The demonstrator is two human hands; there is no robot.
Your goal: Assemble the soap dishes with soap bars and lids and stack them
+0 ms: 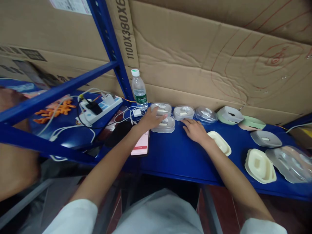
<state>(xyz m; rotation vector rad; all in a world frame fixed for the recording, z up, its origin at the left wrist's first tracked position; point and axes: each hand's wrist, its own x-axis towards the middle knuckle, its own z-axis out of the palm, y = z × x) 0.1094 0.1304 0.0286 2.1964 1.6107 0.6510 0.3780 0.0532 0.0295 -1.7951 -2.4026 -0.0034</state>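
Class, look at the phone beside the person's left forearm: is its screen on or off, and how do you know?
On: the phone shows a bright pink display with a red bar near its bottom edge.

A blue tabletop (168, 162) is shown. Along its back, clear-lidded boxes (183, 113) are set in a row, with a water bottle (139, 91) stood upright beside the left end. A phone (140, 147) is laid nearer the front; cream trays (260, 165), a grey lid (266, 139) and clear plastic pieces (291, 164) are spread toward the right.
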